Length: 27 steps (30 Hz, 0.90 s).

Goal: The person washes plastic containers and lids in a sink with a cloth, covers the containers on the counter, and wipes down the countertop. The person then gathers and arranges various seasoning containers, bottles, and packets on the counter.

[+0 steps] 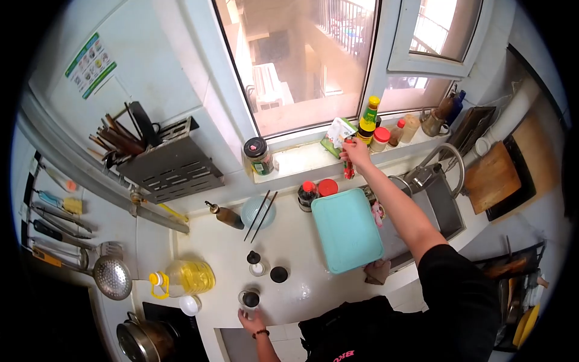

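Note:
At the near edge of the counter, my left hand (pixel 252 323) is curled against the near side of a small clear jar (pixel 243 296) with a black top. A dark bead bracelet circles that wrist. My right hand (pixel 357 153) reaches across to the windowsill, its fingers closed on a narrow red packet (pixel 348 170). Beside it are a white-and-green packet (pixel 339 134) and a yellow-capped bottle (pixel 368 122). Two small black-topped containers, one a shaker (pixel 256 268) and the other a round jar (pixel 278 274), stand beyond my left hand.
A turquoise tray (pixel 348 231) lies beside the sink (pixel 443 208). Black chopsticks (pixel 260 216) rest across a pale bowl (pixel 249 208). An oil jug (pixel 190 278) lies left, near a pot (pixel 145 341). Red-lidded jars (pixel 327 187) stand behind the tray. A knife rack (pixel 172 160) hangs on the wall.

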{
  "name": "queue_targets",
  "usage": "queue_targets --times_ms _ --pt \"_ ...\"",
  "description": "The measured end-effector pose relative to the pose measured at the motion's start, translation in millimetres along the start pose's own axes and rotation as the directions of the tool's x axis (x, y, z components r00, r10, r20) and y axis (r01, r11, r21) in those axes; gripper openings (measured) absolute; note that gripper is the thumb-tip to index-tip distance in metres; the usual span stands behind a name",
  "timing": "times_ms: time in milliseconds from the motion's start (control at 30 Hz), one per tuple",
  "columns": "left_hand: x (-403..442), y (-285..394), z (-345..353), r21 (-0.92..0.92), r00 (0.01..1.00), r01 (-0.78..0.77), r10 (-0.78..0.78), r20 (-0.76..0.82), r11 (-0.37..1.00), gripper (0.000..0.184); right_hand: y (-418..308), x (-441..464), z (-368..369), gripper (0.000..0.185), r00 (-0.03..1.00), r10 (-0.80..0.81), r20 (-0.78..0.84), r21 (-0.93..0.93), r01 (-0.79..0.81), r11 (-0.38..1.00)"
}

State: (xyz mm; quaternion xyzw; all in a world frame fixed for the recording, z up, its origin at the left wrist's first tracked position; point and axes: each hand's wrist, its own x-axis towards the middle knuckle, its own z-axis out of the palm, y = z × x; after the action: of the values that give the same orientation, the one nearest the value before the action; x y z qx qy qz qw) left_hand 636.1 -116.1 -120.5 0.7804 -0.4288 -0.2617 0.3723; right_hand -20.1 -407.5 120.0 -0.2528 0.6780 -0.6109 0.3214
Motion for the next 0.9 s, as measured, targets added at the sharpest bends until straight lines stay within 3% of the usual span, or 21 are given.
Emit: queue_targets --times_ms 33,100,200,300,333,400,433,467,500,567,633,667,733,833,867,900 --pt "-7.4 -12.8 -6.3 -0.016 0.998 0.069 -0.069 0.015 0.997 0.065 4.6 17.3 0.6 0.030 0.998 0.056 -0.009 0.054 -0.055 0.997" --pt "-28.6 -10.8 -7.9 0.002 0.980 0.197 -0.197 -0.029 0.980 0.047 10.7 35.0 3.2 0.032 0.996 0.090 -0.019 0.103 -0.088 0.991" --pt "-56.9 -57.8 -10.1 0.008 0.987 0.156 -0.157 0.029 0.988 0.042 19.8 53.5 17.4 0.031 0.986 0.152 -0.065 0.236 -0.133 0.963" --pt "-82.3 -67.1 -10.8 -0.066 0.968 0.241 -0.235 0.086 0.968 0.028 22.6 73.8 28.5 0.024 0.950 0.191 -0.245 0.356 -0.095 0.930" --pt "-90.5 -49.9 -15.9 -0.083 0.971 0.231 -0.224 0.088 0.969 0.028 20.3 72.3 28.5 0.018 0.965 0.093 -0.244 0.271 -0.024 0.962" --pt "-103.7 9.0 -37.5 -0.020 0.895 0.383 -0.366 0.255 0.924 0.039 25.1 73.1 32.5 0.015 0.974 -0.070 -0.215 0.031 0.079 0.996" --pt "-105.1 3.8 -37.1 0.058 0.899 0.363 -0.366 0.241 0.930 0.035 30.6 74.4 36.0 0.015 0.973 -0.077 -0.215 0.032 0.086 0.996" --pt "-107.2 -1.1 -36.8 0.053 0.900 0.362 -0.364 0.240 0.931 0.035 37.5 73.8 40.8 0.016 0.951 -0.249 -0.181 -0.072 0.239 0.968" --pt "-111.4 7.8 -38.5 0.018 0.908 0.358 -0.353 0.225 0.934 0.038 40.2 71.3 44.6 0.017 0.902 -0.411 -0.132 -0.168 0.389 0.906" --pt "-118.4 26.3 -42.4 -0.015 0.917 0.349 -0.338 0.213 0.937 0.046 16.8 39.4 43.6 0.018 0.904 -0.425 -0.038 -0.127 0.418 0.900" --pt "-116.9 46.5 -41.5 -0.163 0.960 0.243 -0.214 0.180 0.956 0.029 -23.9 -5.3 37.6 0.021 0.904 -0.417 0.098 -0.016 0.420 0.907" --pt "-110.3 57.7 -37.2 -0.169 0.961 0.239 -0.208 0.183 0.956 0.029 -34.8 -20.9 31.7 0.021 0.901 -0.423 0.094 -0.017 0.426 0.905" --pt "-90.5 84.8 -29.7 -0.270 0.969 0.122 -0.056 0.241 0.955 0.024 -51.9 -56.0 18.8 0.026 0.854 -0.459 0.245 -0.048 0.484 0.874" --pt "-63.5 138.5 -16.6 -0.355 0.959 -0.016 0.115 0.260 0.935 0.016 -89.7 -131.8 3.5 0.031 0.843 -0.360 0.399 0.038 0.377 0.925" --pt "-64.9 201.1 -20.5 -0.478 0.931 -0.092 0.246 0.269 0.873 0.016 -92.8 -152.9 1.4 0.031 0.812 -0.329 0.482 0.082 0.332 0.940" --pt "-65.9 238.0 -21.8 -0.467 0.907 -0.018 0.211 0.365 0.884 0.021 -95.9 -174.9 -2.7 0.031 0.796 -0.306 0.522 0.082 0.310 0.947"
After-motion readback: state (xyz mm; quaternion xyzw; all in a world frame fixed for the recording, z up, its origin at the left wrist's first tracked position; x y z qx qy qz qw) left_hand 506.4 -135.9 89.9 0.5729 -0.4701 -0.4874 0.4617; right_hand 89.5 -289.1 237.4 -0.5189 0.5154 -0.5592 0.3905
